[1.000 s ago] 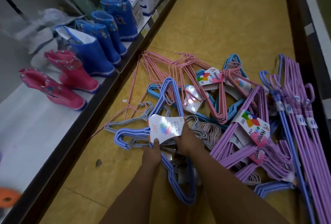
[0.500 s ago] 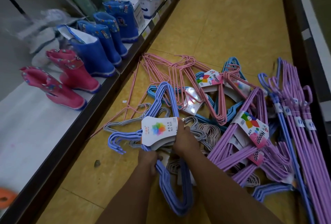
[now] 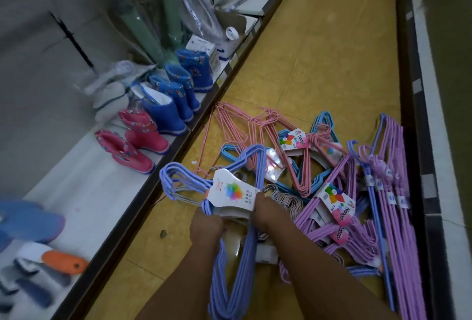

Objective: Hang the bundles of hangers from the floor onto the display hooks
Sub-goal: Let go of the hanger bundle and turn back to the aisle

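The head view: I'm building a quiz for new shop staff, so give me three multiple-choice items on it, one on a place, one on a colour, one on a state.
1. Where do the pink boots stand?
A. on the white shelf at the left
B. on the yellow floor
C. on the hanger pile

2. What colour is the hanger bundle in the hands?
A. pink
B. periwinkle blue
C. green

3. How is that bundle held?
A. it lies untouched
B. by one hand only
C. by both hands

Answers: 1 A, they stand on the white shelf beside the blue boots. 2 B, its wires are periwinkle blue. 3 C, the left hand and right hand both grip it at its card label.
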Tool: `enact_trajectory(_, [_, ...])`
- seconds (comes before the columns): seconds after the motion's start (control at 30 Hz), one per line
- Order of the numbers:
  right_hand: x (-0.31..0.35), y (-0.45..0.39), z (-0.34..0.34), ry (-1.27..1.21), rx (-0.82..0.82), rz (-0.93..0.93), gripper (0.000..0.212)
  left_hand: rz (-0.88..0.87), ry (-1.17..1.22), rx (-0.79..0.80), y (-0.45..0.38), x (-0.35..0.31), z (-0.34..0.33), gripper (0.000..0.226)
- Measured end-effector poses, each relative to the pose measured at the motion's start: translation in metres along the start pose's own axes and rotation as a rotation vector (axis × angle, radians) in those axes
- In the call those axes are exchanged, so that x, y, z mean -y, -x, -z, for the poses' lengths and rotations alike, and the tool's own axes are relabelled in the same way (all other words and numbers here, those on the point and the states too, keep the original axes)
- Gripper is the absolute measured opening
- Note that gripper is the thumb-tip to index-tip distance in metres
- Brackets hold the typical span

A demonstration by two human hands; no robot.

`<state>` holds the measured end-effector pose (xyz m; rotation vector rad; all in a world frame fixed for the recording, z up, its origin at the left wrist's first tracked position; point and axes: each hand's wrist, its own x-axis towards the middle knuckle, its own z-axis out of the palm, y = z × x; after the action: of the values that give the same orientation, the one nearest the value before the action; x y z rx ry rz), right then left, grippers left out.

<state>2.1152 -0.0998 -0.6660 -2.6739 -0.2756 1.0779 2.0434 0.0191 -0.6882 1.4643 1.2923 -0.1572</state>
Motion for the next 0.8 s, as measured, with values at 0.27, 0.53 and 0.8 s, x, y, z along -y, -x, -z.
enact_trajectory(0.27, [0.047, 0.122, 0.141, 0.254, -0.229, 0.049, 0.042, -0.329, -0.45, -0.042, 0.145, -0.12, 0.088, 0.014])
enact_trajectory(0.53, [0.104, 0.25, 0.269, 0.305, -0.416, 0.085, 0.066, -0.604, -0.647, -0.09, 0.277, -0.233, 0.174, 0.03])
enact_trajectory(0.8, [0.163, 0.352, 0.342, 0.187, -0.429, 0.18, 0.055, -0.702, -0.628, -0.123, 0.378, -0.305, 0.261, 0.03])
